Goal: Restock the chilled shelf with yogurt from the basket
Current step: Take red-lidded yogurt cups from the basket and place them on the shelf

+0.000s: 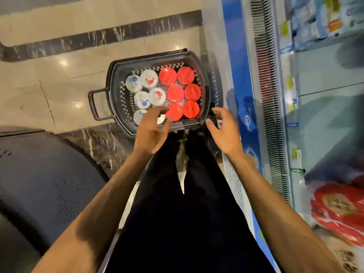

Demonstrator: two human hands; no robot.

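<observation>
A black plastic basket (116, 67) stands on the floor ahead of me, filled with yogurt cups seen from above. Several red-lidded cups (176, 93) fill its right half. Several white-lidded cups (149, 78) with cartoon prints fill its left half. My left hand (152, 128) hovers over the near edge of the basket, fingers spread, above a white cup and next to a red one, holding nothing. To the right of the basket's near corner is my right hand (224, 131), open and empty. The chilled shelf (325, 75) runs along the right side.
The cooler has a blue front band (239, 81) and a grille (266, 75). Blue-white packs (315, 22) sit at the top right and red packets (338, 209) at the lower right. A dark rounded object (39, 174) fills the lower left. My dark trousers are below.
</observation>
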